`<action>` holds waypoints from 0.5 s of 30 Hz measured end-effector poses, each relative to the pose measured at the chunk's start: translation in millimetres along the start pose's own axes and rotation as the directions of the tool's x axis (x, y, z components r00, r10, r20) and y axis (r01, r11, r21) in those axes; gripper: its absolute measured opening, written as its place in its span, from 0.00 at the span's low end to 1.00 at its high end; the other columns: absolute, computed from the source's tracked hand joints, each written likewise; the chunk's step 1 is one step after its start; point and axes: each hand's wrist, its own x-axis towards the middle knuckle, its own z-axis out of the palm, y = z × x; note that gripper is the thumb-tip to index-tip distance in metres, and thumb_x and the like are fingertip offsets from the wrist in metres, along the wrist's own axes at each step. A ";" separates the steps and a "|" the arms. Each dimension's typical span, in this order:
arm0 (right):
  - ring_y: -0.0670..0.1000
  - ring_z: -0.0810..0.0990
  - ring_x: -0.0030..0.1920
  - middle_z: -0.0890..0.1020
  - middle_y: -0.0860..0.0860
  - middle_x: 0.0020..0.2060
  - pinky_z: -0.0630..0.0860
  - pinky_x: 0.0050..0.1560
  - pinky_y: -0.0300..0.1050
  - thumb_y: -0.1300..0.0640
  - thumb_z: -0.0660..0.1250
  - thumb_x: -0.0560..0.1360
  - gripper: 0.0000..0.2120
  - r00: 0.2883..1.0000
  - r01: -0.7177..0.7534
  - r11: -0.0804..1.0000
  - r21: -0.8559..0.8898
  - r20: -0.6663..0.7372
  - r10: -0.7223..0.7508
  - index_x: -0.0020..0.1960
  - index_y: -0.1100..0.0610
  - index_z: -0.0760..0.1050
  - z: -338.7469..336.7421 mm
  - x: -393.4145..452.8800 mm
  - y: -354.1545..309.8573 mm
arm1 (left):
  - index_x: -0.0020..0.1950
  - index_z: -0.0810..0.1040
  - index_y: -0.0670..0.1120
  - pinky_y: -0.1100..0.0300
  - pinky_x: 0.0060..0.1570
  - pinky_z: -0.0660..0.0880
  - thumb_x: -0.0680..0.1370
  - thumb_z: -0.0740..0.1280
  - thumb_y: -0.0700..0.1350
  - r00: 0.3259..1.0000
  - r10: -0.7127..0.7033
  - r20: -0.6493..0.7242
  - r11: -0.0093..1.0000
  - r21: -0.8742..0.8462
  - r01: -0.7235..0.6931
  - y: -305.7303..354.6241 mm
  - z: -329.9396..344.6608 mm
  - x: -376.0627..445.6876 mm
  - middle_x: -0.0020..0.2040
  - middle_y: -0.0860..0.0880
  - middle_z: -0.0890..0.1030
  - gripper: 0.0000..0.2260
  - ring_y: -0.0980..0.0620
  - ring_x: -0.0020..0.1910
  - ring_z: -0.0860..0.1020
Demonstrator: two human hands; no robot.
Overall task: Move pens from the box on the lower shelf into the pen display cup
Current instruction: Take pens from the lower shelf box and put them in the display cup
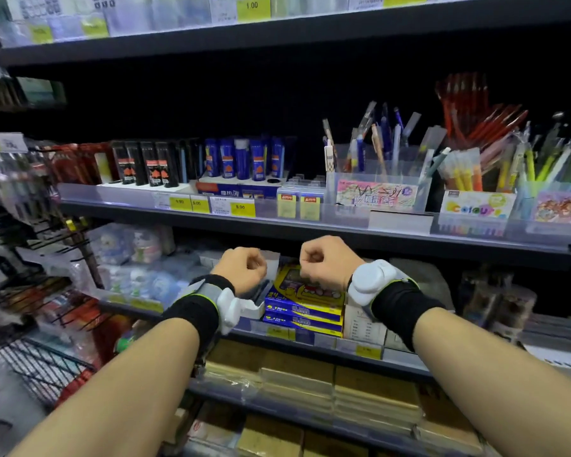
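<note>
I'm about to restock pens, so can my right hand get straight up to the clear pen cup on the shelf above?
Probably yes. The right hand, fisted, sits just below the shelf edge, and the clear pen cup stands up and right of it with nothing in between.

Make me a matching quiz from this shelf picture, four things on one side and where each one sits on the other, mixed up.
Things:
1. blue tubes
2. black tubes
3. left hand
4. yellow and blue boxes

Places:
A. lower shelf, under the right hand
B. middle shelf, left of the blue ones
C. fisted, in front of the lower shelf
D. middle shelf, left of the clear pen cup

Pairs: 1-D, 2-B, 3-C, 4-A
</note>
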 end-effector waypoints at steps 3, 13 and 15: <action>0.50 0.77 0.36 0.80 0.50 0.33 0.77 0.41 0.44 0.61 0.67 0.70 0.08 0.990 -0.078 0.985 -0.152 0.104 0.095 0.33 0.53 0.75 30.7 7.4 18.5 | 0.42 0.80 0.52 0.62 0.40 0.75 0.73 0.67 0.41 0.997 -0.062 0.039 0.997 0.054 0.060 -30.4 14.2 -1.6 0.39 0.49 0.84 0.06 0.49 0.40 0.82; 0.57 0.79 0.46 0.81 0.57 0.47 0.70 0.42 0.44 0.50 0.63 0.80 0.13 0.876 -0.435 0.856 -0.279 0.090 0.474 0.47 0.60 0.76 99.3 35.5 70.0 | 0.53 0.83 0.45 0.52 0.55 0.78 0.75 0.66 0.39 0.988 -0.153 -0.028 0.985 0.076 0.155 -72.1 56.1 9.6 0.49 0.43 0.85 0.10 0.43 0.51 0.82; 0.60 0.79 0.53 0.80 0.60 0.55 0.68 0.46 0.42 0.49 0.57 0.82 0.19 0.845 -0.476 0.828 -0.296 0.107 0.524 0.58 0.64 0.77 105.3 40.2 78.7 | 0.53 0.83 0.45 0.50 0.56 0.78 0.75 0.65 0.39 0.989 -0.145 -0.027 0.982 0.116 0.147 -74.1 63.8 14.7 0.50 0.42 0.85 0.10 0.42 0.52 0.82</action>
